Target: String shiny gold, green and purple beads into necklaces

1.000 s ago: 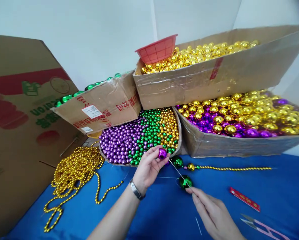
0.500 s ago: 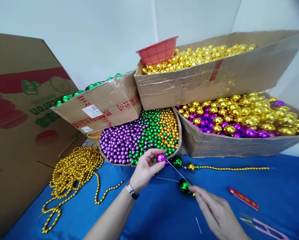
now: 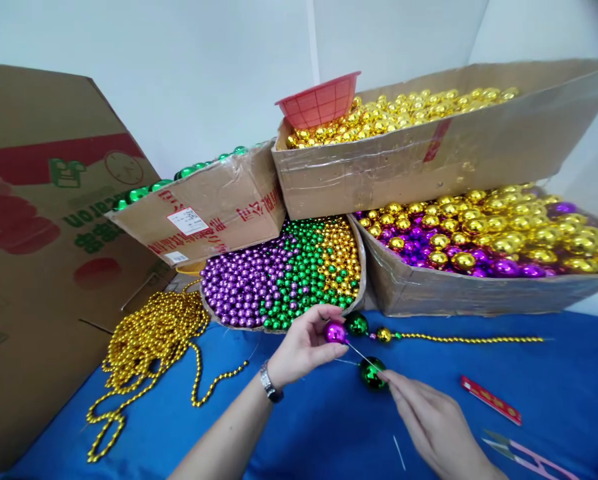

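Note:
My left hand (image 3: 306,350) pinches a shiny purple ball (image 3: 335,332) between thumb and fingers. A long thin needle (image 3: 360,353) reaches from this ball to my right hand (image 3: 423,410), whose thumb and fingertips are closed on its near end. Just beyond those fingertips is a large green ball (image 3: 373,373), with a fine thread leading left from it. Behind lies another dark green ball (image 3: 357,324), in line with a gold ball (image 3: 384,335) and a string of small gold beads (image 3: 471,339). Whether the needle tip is inside the purple ball I cannot tell.
Cardboard boxes hold gold balls (image 3: 403,117), gold and purple balls (image 3: 503,233), green balls, and small mixed beads (image 3: 249,280). A red basket (image 3: 321,103) sits on top. Gold bead strands (image 3: 153,333) pile at left; a red packet (image 3: 491,400) and pink-handled snips (image 3: 526,457) lie right.
My left hand has brought the purple ball down and slightly right, closer to my right fingertips. The right hand keeps its pinch on the needle and has shifted only a little.

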